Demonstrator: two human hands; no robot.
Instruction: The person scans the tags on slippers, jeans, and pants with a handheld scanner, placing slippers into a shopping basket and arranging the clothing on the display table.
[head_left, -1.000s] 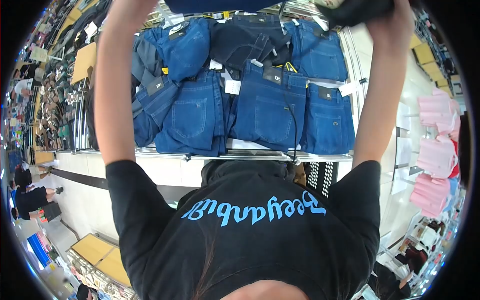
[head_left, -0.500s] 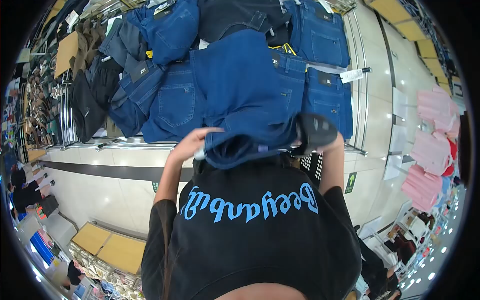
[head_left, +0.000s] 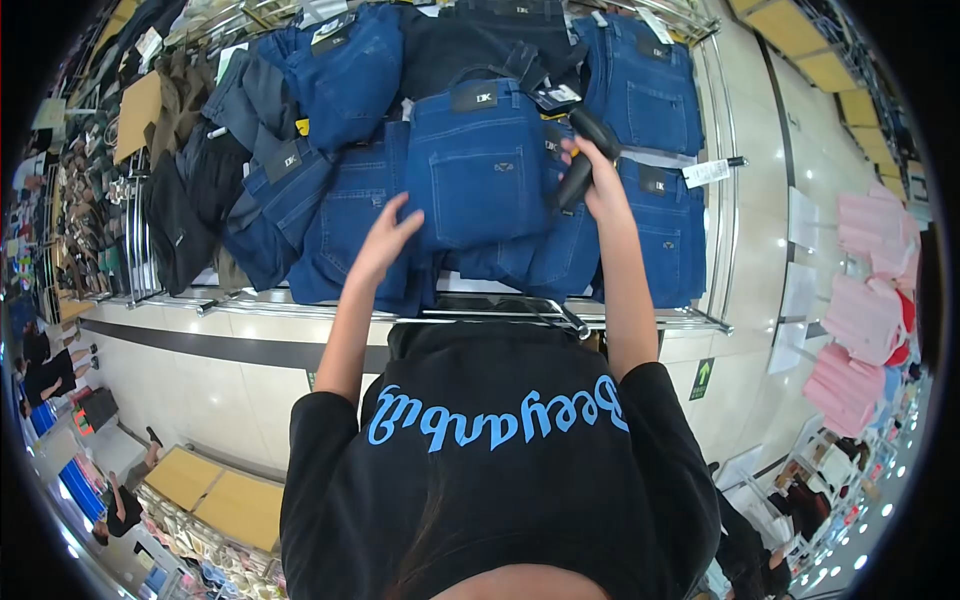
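A metal rack (head_left: pixel 690 322) bears piled denim. Folded blue jeans (head_left: pixel 478 190) lie atop the pile near its middle, back pocket upward. The left hand (head_left: pixel 385 238) has its fingers open and spread at their left edge; the right hand's (head_left: pixel 598 182) fingers grip a black handheld device (head_left: pixel 594 131) beside them, near a tag (head_left: pixel 556 97).
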